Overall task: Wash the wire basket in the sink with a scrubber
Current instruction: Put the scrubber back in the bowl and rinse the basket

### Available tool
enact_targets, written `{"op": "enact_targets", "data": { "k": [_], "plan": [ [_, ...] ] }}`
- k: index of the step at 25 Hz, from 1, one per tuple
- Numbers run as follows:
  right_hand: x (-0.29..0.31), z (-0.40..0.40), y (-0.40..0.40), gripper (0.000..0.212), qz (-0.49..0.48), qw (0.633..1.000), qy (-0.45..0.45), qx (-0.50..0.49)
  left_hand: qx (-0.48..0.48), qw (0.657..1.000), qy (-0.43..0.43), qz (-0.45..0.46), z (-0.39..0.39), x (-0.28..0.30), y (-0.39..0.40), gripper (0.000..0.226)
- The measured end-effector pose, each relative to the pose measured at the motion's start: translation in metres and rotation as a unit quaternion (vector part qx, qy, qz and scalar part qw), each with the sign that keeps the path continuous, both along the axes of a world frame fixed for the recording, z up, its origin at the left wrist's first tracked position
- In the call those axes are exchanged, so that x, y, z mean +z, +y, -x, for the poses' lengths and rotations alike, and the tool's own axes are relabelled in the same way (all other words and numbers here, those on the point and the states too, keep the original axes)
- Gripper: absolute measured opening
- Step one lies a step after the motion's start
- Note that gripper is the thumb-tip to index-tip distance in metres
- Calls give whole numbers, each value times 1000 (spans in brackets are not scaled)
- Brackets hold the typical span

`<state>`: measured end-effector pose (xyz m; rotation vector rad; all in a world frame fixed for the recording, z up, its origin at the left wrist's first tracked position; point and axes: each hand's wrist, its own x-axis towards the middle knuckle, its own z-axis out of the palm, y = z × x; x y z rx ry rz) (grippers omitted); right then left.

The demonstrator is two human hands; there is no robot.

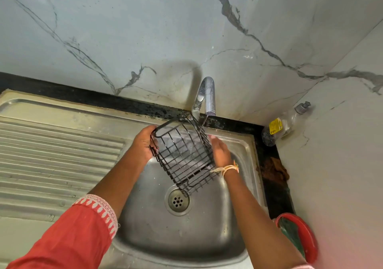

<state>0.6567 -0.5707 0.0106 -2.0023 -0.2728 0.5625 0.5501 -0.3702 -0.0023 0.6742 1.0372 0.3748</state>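
A black wire basket [183, 157] hangs tilted over the steel sink [207, 227], its top end under the tap [208, 94], where a thin stream of water falls. My left hand [143, 142] grips the basket's left rim. My right hand [220, 151] lies flat against its right side, fingers stretched out. No scrubber shows in either hand. A green scrubber rests in a red dish [306, 237] at the right edge of the counter.
The ribbed steel drainboard [51, 155] lies to the left of the basin. A clear soap bottle [284, 123] with a yellow label leans in the back right corner. A brown rag [273, 170] lies on the black counter. The drain [178, 201] sits under the basket.
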Motion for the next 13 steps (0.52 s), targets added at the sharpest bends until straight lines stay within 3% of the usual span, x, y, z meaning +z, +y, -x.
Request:
{"op": "enact_targets", "data": {
  "k": [1, 3, 7, 10, 13],
  "plan": [
    [-6, 2, -3, 57, 27, 1000, 0, -6, 7, 999, -12, 30, 2, -3, 2, 32],
    [-8, 5, 1, 60, 89, 993, -82, 9, 22, 997, -14, 72, 7, -9, 3, 36],
    [7, -7, 20, 67, 220, 930, -292, 49, 29, 986, -16, 163, 16, -27, -3, 50],
    [25, -31, 34, 66, 280, 910, -279, 125, -81, 983, 10, 165, 29, -22, -1, 44],
    [39, -51, 37, 61, 333, 879, -262, 217, -230, 966, 83, 79, 32, -10, 3, 43]
  ]
}}
